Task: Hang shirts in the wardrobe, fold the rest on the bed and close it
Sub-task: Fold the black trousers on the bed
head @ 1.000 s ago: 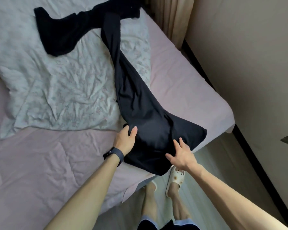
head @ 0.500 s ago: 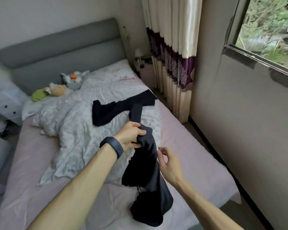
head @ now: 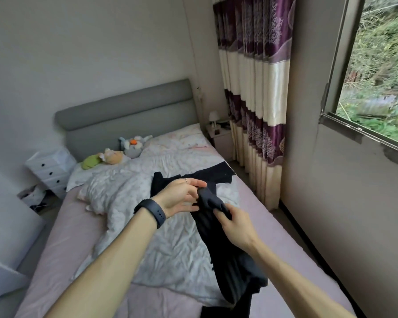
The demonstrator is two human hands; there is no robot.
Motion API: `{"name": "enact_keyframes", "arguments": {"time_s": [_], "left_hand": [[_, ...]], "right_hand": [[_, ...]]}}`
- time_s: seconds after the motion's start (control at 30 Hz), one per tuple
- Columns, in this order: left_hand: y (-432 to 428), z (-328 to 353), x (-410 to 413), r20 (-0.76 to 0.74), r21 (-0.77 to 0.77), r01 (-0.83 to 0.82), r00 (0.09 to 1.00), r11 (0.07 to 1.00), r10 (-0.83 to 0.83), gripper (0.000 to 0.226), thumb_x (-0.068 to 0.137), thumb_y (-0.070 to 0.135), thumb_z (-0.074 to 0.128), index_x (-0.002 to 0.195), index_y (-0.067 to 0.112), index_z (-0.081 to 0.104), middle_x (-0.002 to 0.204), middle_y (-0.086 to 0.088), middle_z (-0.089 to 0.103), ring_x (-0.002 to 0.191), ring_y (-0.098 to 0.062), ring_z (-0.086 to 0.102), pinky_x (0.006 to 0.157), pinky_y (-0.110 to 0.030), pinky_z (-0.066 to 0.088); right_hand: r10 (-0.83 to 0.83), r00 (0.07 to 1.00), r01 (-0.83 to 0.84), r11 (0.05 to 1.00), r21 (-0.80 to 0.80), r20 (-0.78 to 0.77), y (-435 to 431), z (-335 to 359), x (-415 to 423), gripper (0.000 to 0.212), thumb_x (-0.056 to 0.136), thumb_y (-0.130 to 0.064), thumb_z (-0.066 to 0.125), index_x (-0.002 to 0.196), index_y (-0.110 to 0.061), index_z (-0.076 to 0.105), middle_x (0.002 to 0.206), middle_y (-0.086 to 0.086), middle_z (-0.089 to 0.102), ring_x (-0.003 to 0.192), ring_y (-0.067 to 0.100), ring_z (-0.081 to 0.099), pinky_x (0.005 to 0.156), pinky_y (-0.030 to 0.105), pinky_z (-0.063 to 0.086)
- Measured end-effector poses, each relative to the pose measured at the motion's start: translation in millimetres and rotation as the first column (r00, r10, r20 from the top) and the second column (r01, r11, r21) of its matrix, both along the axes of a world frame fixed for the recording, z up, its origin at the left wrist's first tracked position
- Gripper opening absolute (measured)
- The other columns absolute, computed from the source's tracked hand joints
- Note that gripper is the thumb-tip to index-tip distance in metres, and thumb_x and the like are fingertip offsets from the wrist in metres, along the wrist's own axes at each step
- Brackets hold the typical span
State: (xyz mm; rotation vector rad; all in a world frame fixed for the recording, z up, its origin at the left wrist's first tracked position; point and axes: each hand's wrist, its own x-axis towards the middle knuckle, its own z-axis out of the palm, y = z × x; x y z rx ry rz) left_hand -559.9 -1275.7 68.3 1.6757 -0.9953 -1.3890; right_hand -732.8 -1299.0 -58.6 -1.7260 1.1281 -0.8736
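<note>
Bedroom with a grey headboard and a purple-and-cream curtain beside the window. Seen from the head camera, a person at the near end of the bed handles one dark garment. A second ago its wide end lay pressed flat near the bed's edge. Now that end is lifted and bunched above the white duvet, and the far end lies on the duvet. The left grip, with a dark band on its wrist, curls round the bunch. The right grip pinches the cloth just below. The fold looks begun, not finished. Counted: one garment, two hands, three soft toys by the headboard, one white drawer chest.
</note>
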Motion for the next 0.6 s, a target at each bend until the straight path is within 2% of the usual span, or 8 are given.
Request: {"name": "enact_keyframes", "arguments": {"time_s": [0.1, 0.17, 0.27, 0.33, 0.4, 0.47, 0.53, 0.6], "left_hand": [[3.8, -3.8, 2.3, 0.296, -0.149, 0.072, 0.955, 0.986, -0.025, 0.053, 0.076, -0.016, 0.043, 0.106, 0.018, 0.069, 0.120, -0.008, 0.068, 0.109, -0.015, 0.066, 0.080, -0.031, 0.055], [8.6, -10.8, 3.2, 0.568, -0.194, 0.252, 0.817, 0.948, -0.101, 0.064, 0.077, -0.014, 0.047, 0.121, 0.031, 0.062, 0.129, -0.005, 0.061, 0.118, -0.019, 0.058, 0.090, -0.037, 0.051], [16.2, -25.4, 0.4, 0.964, -0.029, 0.535, 0.238, 0.844, -0.117, 0.090, 0.083, 0.007, 0.061, 0.148, 0.054, 0.022, 0.152, 0.004, 0.035, 0.129, -0.020, 0.043, 0.102, -0.038, 0.044], [19.0, -32.3, -5.2, 1.000, -0.001, 0.632, 0.002, 0.775, -0.001, 0.102, 0.082, 0.014, 0.067, 0.152, 0.054, 0.004, 0.160, 0.006, 0.024, 0.131, -0.019, 0.043, 0.100, -0.038, 0.045], [17.5, -34.3, -11.3, 0.986, -0.107, 0.730, -0.010, 0.675, 0.167, 0.091, 0.082, 0.015, 0.071, 0.151, 0.049, 0.023, 0.155, 0.003, 0.039, 0.121, -0.018, 0.055, 0.092, -0.037, 0.050], [11.4, -34.7, -13.9, 0.947, -0.187, 0.833, 0.012, 0.521, 0.321, 0.050, 0.081, 0.016, 0.077, 0.126, 0.034, 0.065, 0.139, -0.003, 0.058, 0.107, -0.022, 0.065, 0.081, -0.039, 0.055], [3.0, -33.6, -15.3, 0.921, -0.193, 0.878, 0.009, 0.438, 0.388, 0.020, 0.077, 0.019, 0.081, 0.096, 0.023, 0.075, 0.122, -0.002, 0.068, 0.100, -0.022, 0.067, 0.077, -0.037, 0.056], [-5.7, -31.6, -17.3, 0.944, -0.213, 0.858, 0.057, 0.467, 0.325, 0.015, 0.077, 0.023, 0.081, 0.089, 0.019, 0.074, 0.103, 0.003, 0.072, 0.096, -0.021, 0.068, 0.077, -0.035, 0.055]], "right_hand": [[0.030, 1.000, -0.031, 0.998, 0.052, 0.007, -10.4, 12.9, -7.3, 0.034, 0.099, -0.032, 0.060, 0.070, -0.016, 0.051, 0.054, -0.013, 0.048, 0.052, 0.002, 0.043, 0.054, 0.026, 0.033], [0.069, 0.997, -0.073, 0.990, 0.123, 0.041, -14.8, 20.1, -12.9, 0.034, 0.099, -0.033, 0.060, 0.078, -0.006, 0.059, 0.063, -0.011, 0.053, 0.058, 0.004, 0.049, 0.058, 0.029, 0.038], [0.163, 0.977, -0.192, 0.950, 0.246, 0.136, -19.8, 31.0, -22.2, 0.028, 0.100, -0.031, 0.061, 0.098, -0.004, 0.069, 0.083, 0.004, 0.072, 0.078, 0.018, 0.069, 0.074, 0.033, 0.054], [0.220, 0.958, -0.268, 0.916, 0.297, 0.186, -23.3, 35.5, -28.3, 0.024, 0.100, -0.029, 0.061, 0.106, -0.008, 0.071, 0.100, 0.010, 0.076, 0.093, 0.025, 0.073, 0.088, 0.038, 0.058], [0.244, 0.947, -0.303, 0.894, 0.329, 0.210, -27.5, 38.4, -33.4, 0.024, 0.100, -0.029, 0.062, 0.113, -0.011, 0.071, 0.107, 0.010, 0.076, 0.101, 0.024, 0.072, 0.096, 0.042, 0.055], [0.237, 0.932, -0.326, 0.881, 0.342, 0.276, -32.2, 41.0, -38.5, 0.025, 0.099, -0.028, 0.064, 0.119, -0.014, 0.070, 0.113, 0.007, 0.075, 0.107, 0.022, 0.070, 0.102, 0.043, 0.052], [0.192, 0.915, -0.319, 0.883, 0.345, 0.354, -36.8, 44.9, -47.0, 0.029, 0.093, -0.031, 0.068, 0.122, -0.024, 0.069, 0.120, 0.000, 0.073, 0.114, 0.019, 0.068, 0.105, 0.043, 0.048], [0.155, 0.913, -0.297, 0.887, 0.354, 0.377, -41.4, 49.7, -60.1, 0.037, 0.086, -0.035, 0.067, 0.123, -0.037, 0.068, 0.124, -0.012, 0.070, 0.115, 0.012, 0.066, 0.103, 0.042, 0.046]]}}
